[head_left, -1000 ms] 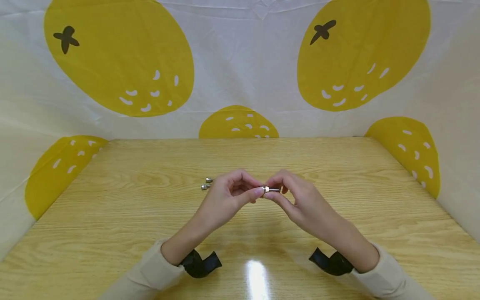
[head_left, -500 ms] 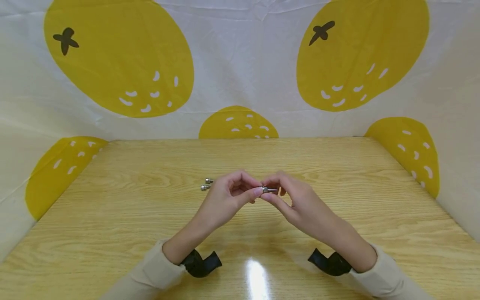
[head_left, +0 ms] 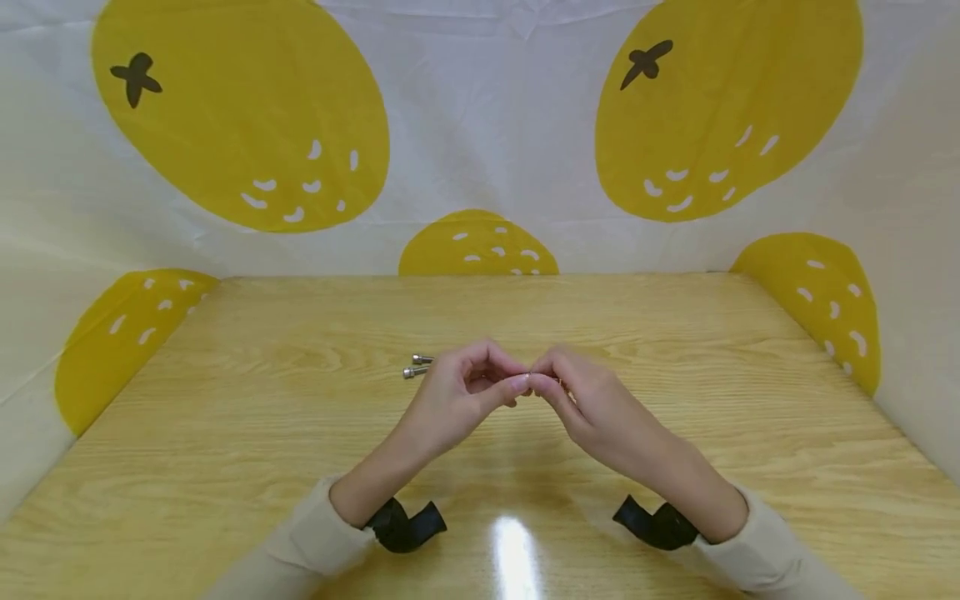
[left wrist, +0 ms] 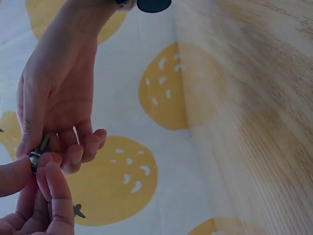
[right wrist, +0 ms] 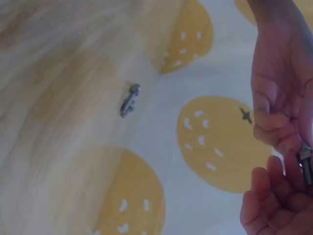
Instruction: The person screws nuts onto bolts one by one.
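A small metal bolt (left wrist: pixel 44 142) is held between the two hands above the table; in the head view the fingers almost wholly hide it. My left hand (head_left: pixel 453 404) pinches the bolt's head end between thumb and fingers. From the other side, my right hand (head_left: pixel 611 412) has its thumb and index finger closed round the nut (right wrist: pixel 305 152) and shank, its fingertips meeting those of the left. The threaded shank points toward the right palm. Behind the left hand, two more metal bolts lie on the table, the nearer bolt (head_left: pixel 414 372) partly covered by that hand.
The wood-grain table (head_left: pixel 262 467) runs back to a white cloth (head_left: pixel 487 125) printed with yellow fruit, which also stands along both sides. Each wrist carries a black strap mount, such as the left mount (head_left: pixel 405 527).
The right thumb and index finger have shifted slightly left and come together over the nut and shank, which showed between the hands before. The left hand stays nearly still.
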Demonstrator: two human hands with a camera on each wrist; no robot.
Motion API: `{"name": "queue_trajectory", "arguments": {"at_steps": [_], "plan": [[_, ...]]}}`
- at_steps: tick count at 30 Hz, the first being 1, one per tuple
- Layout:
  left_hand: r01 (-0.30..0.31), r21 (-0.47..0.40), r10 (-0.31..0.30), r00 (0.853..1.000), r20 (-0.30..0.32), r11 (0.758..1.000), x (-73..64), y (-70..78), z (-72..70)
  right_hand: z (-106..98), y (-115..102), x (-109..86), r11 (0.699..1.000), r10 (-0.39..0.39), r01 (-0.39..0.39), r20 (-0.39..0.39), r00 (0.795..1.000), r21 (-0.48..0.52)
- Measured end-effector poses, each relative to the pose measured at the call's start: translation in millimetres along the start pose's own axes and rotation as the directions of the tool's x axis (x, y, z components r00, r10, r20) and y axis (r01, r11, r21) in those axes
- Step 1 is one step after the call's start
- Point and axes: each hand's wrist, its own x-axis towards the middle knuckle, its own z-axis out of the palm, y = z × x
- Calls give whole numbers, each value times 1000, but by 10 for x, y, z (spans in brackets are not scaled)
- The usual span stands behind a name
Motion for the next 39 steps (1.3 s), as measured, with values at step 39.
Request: {"name": "queue_trajectory", "arguments": {"at_steps": [39], "plan": [[-223, 932, 136, 972, 190, 285, 79, -621, -815, 112, 785, -28, 898, -285, 253, -38, 958, -360]]}}
